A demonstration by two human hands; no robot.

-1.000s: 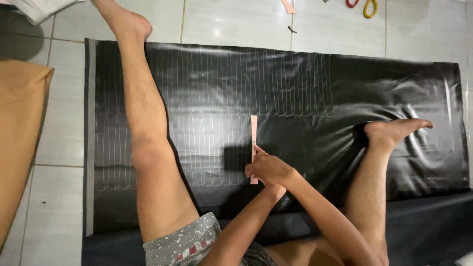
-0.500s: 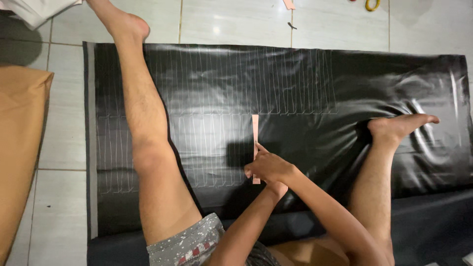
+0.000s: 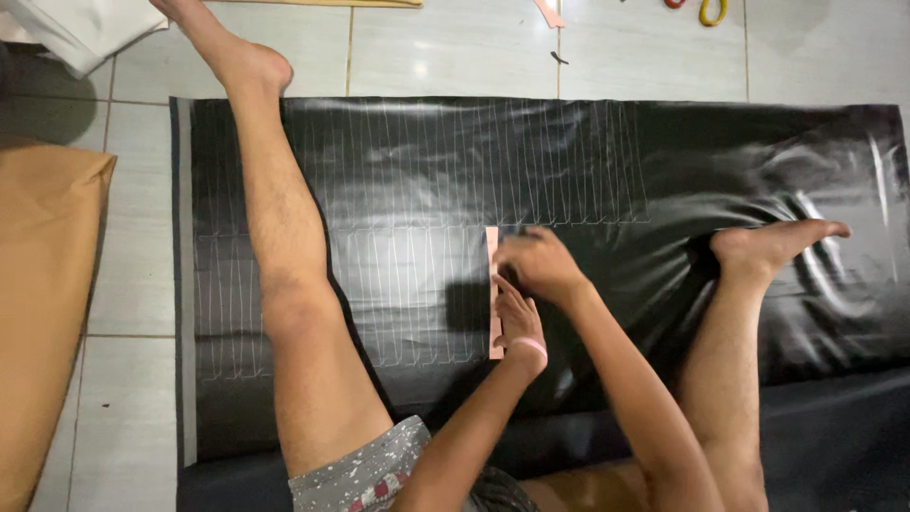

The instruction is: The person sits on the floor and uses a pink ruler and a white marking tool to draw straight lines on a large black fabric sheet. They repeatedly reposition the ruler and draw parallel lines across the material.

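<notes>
Pressing down on a narrow pinkish-tan card strip (image 3: 493, 284), the left hand (image 3: 519, 322) lies flat, fingers spread, gripping nothing. The strip rests upright on the glossy black sheet marked with white lines (image 3: 408, 190), near its middle. The right hand (image 3: 536, 261) curls at the strip's far end, perhaps around a marker; I cannot tell.
</notes>
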